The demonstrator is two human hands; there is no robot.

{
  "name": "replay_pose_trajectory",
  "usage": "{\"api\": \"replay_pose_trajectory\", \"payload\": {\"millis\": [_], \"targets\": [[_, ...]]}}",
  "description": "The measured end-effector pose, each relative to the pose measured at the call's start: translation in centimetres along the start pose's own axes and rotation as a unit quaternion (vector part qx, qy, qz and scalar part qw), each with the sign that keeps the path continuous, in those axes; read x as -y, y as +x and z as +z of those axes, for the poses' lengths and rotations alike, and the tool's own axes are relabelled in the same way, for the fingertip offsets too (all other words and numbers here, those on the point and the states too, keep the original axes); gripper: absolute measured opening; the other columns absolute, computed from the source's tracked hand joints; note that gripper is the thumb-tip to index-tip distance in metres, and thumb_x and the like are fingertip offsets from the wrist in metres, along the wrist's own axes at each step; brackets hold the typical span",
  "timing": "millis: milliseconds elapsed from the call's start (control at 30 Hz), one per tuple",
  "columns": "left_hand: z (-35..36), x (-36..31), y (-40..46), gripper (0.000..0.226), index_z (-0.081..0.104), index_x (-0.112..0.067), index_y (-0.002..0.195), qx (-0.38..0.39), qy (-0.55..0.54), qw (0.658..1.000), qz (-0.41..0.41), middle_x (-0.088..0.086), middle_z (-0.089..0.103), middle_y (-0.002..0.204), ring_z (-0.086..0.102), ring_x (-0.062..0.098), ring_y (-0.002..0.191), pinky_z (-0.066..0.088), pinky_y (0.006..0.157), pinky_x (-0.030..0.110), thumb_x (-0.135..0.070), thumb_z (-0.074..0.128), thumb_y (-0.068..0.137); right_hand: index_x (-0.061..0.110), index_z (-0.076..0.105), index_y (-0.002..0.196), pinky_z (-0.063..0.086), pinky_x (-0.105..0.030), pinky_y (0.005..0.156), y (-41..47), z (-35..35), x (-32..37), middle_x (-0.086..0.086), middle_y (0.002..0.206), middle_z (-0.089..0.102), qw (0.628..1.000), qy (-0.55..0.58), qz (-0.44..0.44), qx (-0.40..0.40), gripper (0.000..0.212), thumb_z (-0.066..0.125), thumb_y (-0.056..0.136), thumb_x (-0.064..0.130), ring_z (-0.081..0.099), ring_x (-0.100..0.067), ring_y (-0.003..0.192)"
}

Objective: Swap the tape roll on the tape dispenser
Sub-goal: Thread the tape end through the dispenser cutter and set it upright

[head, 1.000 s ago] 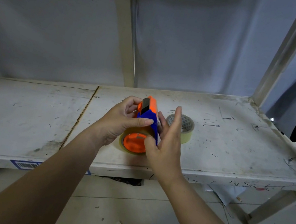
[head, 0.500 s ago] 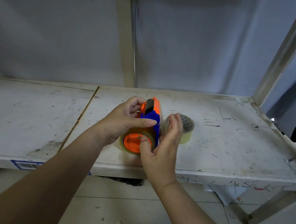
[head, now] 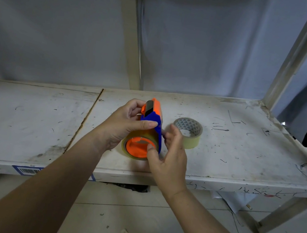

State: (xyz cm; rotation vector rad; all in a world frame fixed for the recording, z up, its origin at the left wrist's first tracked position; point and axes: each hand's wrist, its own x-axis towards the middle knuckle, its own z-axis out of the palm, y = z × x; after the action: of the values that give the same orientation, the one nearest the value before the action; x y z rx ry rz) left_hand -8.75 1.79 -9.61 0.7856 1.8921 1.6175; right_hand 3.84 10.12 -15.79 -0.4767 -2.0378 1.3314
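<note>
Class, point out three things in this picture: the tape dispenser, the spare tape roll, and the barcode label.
tape dispenser (head: pixel 153 119), head view, blue body
spare tape roll (head: pixel 191 142), head view, outer side wall
barcode label (head: pixel 27 171), head view, striped middle

We see through one camera only, worn on the head, looking forward and down from above the forearms. It faces a white bench (head: pixel 234 149) square on, whose front edge crosses the lower middle of the frame, and a grey sheet (head: pixel 200 43) behind it. The wide lens bends the posts (head: pixel 297 50) outward (most at the right edge). The view is close: both hands (head: pixel 172 159) sit near the centre, forearms entering from the bottom corners. Below the bench we see the floor (head: pixel 131 223). There is no second view to share anything with.
</note>
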Motion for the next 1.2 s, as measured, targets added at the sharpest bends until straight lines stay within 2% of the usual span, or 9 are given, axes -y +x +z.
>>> {"api": "replay_pose_trajectory", "payload": {"millis": [200, 467, 567, 633, 733, 833, 967, 1067, 1200], "targets": [[0.3, -0.1, 0.1, 0.071, 0.053, -0.012, 0.122, 0.019, -0.008, 1.0, 0.003, 0.006, 0.067, 0.119, 0.065, 0.019, 0.106, 0.052, 0.084, 0.03, -0.025, 0.083, 0.059, 0.026, 0.06, 0.119, 0.052, -0.035, 0.075, 0.4, -0.6, -0.3, 0.004, 0.097, 0.058, 0.997, -0.069, -0.015, -0.009, 0.048, 0.053, 0.074, 0.042, 0.056, -0.012, 0.089], [0.0, 0.0, 0.3, 0.069, 0.052, -0.014, 0.124, 0.019, -0.001, 1.0, 0.002, 0.004, 0.066, 0.12, 0.065, 0.019, 0.107, 0.052, 0.084, 0.03, -0.022, 0.084, 0.063, 0.024, 0.061, 0.113, 0.052, -0.032, 0.072, 0.2, -1.2, -0.4, 0.006, 0.099, 0.065, 0.996, -0.083, -0.009, 0.011, 0.037, 0.059, 0.078, 0.036, 0.058, -0.014, 0.075], [-0.1, -0.3, 0.3, 0.07, 0.052, -0.015, 0.124, 0.022, 0.016, 1.0, 0.005, 0.001, 0.066, 0.12, 0.065, 0.019, 0.107, 0.051, 0.082, 0.028, -0.026, 0.082, 0.061, 0.024, 0.06, 0.119, 0.051, -0.032, 0.078, 0.4, -1.5, -0.4, 0.008, 0.106, 0.064, 0.998, -0.056, 0.034, 0.012, 0.041, 0.057, 0.079, 0.031, 0.061, -0.014, 0.087], [-0.2, -0.4, 0.3, 0.074, 0.052, -0.015, 0.124, 0.018, 0.026, 0.999, 0.003, 0.002, 0.064, 0.122, 0.064, 0.02, 0.109, 0.05, 0.085, 0.03, -0.03, 0.084, 0.06, 0.022, 0.057, 0.119, 0.051, -0.035, 0.087, 0.7, -1.5, -0.4, 0.004, 0.114, 0.065, 0.997, 0.002, 0.076, -0.015, 0.041, 0.056, 0.078, 0.025, 0.06, -0.013, 0.102], [-0.3, -0.4, 0.3, 0.073, 0.051, -0.016, 0.125, 0.016, 0.031, 0.999, -0.003, 0.003, 0.063, 0.124, 0.063, 0.02, 0.11, 0.05, 0.085, 0.03, -0.029, 0.083, 0.061, 0.023, 0.048, 0.121, 0.05, -0.037, 0.094, 0.9, -1.2, -0.4, 0.001, 0.122, 0.061, 0.987, 0.103, 0.122, -0.033, 0.043, 0.058, 0.08, 0.013, 0.059, -0.012, 0.11], [-0.4, -0.6, 0.2, 0.07, 0.051, -0.017, 0.125, 0.021, 0.025, 0.999, -0.009, 0.003, 0.062, 0.125, 0.061, 0.02, 0.111, 0.05, 0.085, 0.03, -0.03, 0.08, 0.062, 0.024, 0.038, 0.129, 0.048, -0.035, 0.096, 1.5, -1.0, -0.8, 0.003, 0.128, 0.052, 0.981, 0.124, 0.148, 0.017, 0.056, 0.06, 0.079, 0.01, 0.054, -0.012, 0.114], [-1.0, -0.4, -0.1, 0.056, 0.055, -0.021, 0.118, 0.018, -0.01, 1.0, -0.013, 0.0, 0.068, 0.115, 0.063, 0.017, 0.106, 0.05, 0.084, 0.028, -0.028, 0.081, 0.068, 0.024, 0.027, 0.143, 0.046, -0.044, 0.102, 2.3, -1.3, -1.6, 0.004, 0.136, 0.046, 0.963, 0.126, 0.181, 0.156, 0.086, 0.07, 0.068, 0.027, 0.047, -0.014, 0.125], [-1.1, -0.2, -0.3, 0.049, 0.056, -0.017, 0.119, 0.001, -0.06, 0.998, -0.015, 0.003, 0.067, 0.114, 0.062, 0.018, 0.107, 0.048, 0.088, 0.03, -0.029, 0.069, 0.074, 0.024, 0.039, 0.137, 0.051, -0.038, 0.097, 2.6, -1.9, -1.8, 0.002, 0.129, 0.056, 0.954, 0.142, 0.164, 0.205, 0.072, 0.076, 0.076, 0.023, 0.054, -0.014, 0.118], [-0.8, -0.7, -0.8, 0.063, 0.055, -0.018, 0.127, -0.027, -0.059, 0.998, -0.026, 0.007, 0.064, 0.125, 0.057, 0.023, 0.119, 0.04, 0.106, 0.041, -0.05, 0.068, 0.075, 0.028, 0.054, 0.121, 0.059, -0.03, 0.08, 2.7, -2.3, -1.5, 0.003, 0.113, 0.065, 0.958, 0.175, 0.149, 0.173, 0.051, 0.076, 0.076, 0.018, 0.064, -0.014, 0.102]]}}
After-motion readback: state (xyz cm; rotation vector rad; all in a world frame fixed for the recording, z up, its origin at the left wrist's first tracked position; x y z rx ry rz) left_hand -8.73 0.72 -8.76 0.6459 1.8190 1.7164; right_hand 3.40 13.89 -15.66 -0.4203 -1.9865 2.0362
